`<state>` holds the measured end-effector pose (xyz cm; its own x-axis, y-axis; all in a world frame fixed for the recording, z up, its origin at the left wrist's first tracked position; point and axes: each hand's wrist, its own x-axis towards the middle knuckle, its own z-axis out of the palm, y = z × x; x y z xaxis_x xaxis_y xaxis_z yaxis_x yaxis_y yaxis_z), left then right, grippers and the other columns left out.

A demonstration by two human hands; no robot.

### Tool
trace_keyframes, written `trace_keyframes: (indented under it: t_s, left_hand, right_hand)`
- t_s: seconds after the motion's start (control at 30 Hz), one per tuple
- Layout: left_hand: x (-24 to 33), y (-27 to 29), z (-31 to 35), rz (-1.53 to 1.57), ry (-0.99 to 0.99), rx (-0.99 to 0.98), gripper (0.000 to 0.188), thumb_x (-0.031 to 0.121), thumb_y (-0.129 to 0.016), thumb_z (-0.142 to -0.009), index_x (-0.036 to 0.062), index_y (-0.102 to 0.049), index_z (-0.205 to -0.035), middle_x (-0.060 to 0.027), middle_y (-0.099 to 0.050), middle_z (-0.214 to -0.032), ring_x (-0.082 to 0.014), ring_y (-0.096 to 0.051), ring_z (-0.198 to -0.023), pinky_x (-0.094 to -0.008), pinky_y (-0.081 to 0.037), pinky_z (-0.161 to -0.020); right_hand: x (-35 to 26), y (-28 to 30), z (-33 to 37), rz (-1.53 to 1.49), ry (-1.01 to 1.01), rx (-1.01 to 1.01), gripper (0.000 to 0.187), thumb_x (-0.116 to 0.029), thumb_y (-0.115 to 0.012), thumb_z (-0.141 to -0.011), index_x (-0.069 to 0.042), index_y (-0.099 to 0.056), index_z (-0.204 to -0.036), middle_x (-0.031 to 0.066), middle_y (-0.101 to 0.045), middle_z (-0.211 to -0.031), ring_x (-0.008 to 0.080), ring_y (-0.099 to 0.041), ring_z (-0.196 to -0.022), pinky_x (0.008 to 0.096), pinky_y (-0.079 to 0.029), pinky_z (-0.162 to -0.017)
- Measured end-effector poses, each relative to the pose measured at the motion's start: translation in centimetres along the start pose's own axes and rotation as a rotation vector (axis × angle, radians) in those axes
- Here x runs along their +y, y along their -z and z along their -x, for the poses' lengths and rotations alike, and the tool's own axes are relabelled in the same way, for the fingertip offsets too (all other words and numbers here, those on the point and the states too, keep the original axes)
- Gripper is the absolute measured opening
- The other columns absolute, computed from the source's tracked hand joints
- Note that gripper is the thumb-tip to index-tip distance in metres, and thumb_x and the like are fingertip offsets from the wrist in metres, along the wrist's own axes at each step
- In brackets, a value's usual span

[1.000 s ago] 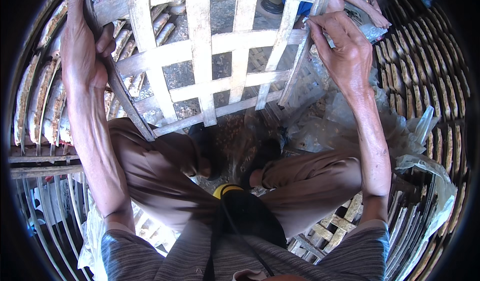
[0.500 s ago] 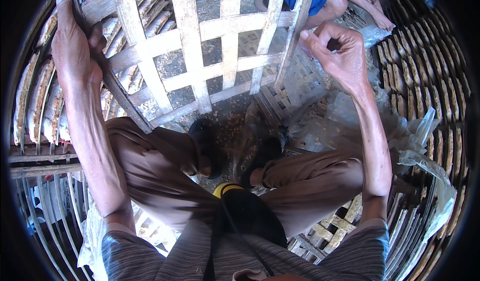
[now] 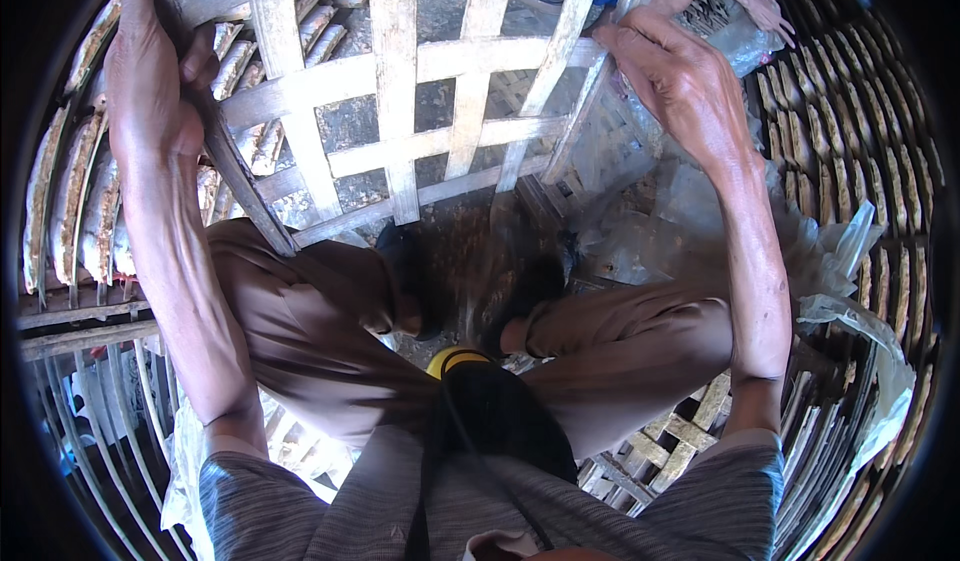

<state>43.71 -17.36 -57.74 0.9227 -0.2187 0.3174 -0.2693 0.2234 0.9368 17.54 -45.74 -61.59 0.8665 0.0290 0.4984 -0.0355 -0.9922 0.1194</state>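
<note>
A pale lattice rack point(image 3: 398, 101) of crossed flat slats, apparently bamboo, stands tilted up before me. Its lower left corner is close to my left knee. Closed round the dark left edge bar is my left hand point(image 3: 150, 86), the thumb outside and a fingertip showing on the inner side. My right hand point(image 3: 685, 76) is bent at the wrist, its fingers closed at the rack's right edge bar. The back of that hand partly hides the fingertips. Between the slats no goods lie; the floor and other racks show through.
Slatted racks with whitish-brown strips stand at left point(image 3: 85, 201) and right point(image 3: 840, 151). Crumpled clear plastic point(image 3: 850, 246) hangs by the right racks. Another person's hand point(image 3: 765, 11) is at the upper right. Something yellow point(image 3: 455, 358) shows between my legs. Debris litters the dark floor.
My right hand has turned and come in to the rack's right edge, its fingers pinched there. The rack's upper part has shifted slightly right. The other person's fingers have spread.
</note>
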Motion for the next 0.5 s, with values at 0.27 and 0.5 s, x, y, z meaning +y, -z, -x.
trace_keyframes:
  t_s: [0.27,0.5]
  left_hand:
    - [0.3,-0.3,0.3,0.027,0.021,-0.046,0.038,0.051,-0.064,-0.108,0.0155,-0.067,-0.12,0.0061,-0.051,-0.078,-0.0047,-0.037,-0.053,-0.0215,-0.029,-0.051]
    - [0.4,-0.5,0.5,0.026,0.017,0.049,0.037,0.051,-0.067,-0.105,0.0146,-0.068,-0.113,0.0056,-0.048,-0.076,-0.005,-0.039,-0.053,-0.022,-0.032,-0.052]
  right_hand:
    - [0.9,-0.8,0.1,0.056,-0.022,0.166,0.013,-0.003,-0.073,-0.096,-0.004,-0.07,-0.11,0.0069,-0.072,-0.099,0.0229,-0.072,-0.076,0.0359,-0.059,-0.067]
    - [1.3,0.6,0.7,-0.327,-0.159,0.228,0.025,-0.01,-0.066,-0.101,-0.002,-0.06,-0.078,0.0031,-0.057,-0.06,0.0114,-0.058,-0.056,0.0309,-0.046,-0.055]
